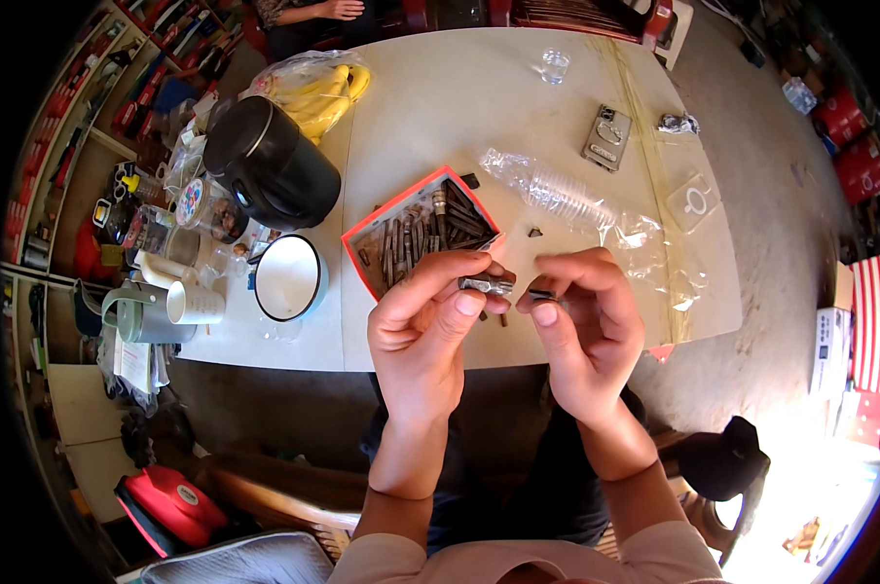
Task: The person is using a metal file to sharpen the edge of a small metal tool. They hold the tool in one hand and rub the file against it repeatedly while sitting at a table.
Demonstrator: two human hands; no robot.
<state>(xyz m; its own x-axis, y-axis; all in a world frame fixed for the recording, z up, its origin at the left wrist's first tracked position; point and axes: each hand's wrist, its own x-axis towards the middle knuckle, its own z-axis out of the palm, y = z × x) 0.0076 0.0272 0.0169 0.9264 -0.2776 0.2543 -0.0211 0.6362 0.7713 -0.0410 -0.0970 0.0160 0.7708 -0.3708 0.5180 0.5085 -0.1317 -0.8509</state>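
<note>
Over the table's near edge, my left hand pinches a short silver-grey metal cylinder between thumb and fingertips. My right hand faces it, with thumb and forefinger closed on a small dark metal piece. A narrow gap separates the two parts. Just beyond my left fingers sits an open cardboard box with a red-orange rim. It holds many dark, slim metal bits, heaped and lying in different directions. A small dark fragment lies on the tabletop right of the box.
Left of the box stand a black kettle, a white dark-rimmed bowl and a white mug. Bagged bananas lie behind them. Wrapped clear plastic cups, a phone and a glass are to the right. Someone's hand shows across the table.
</note>
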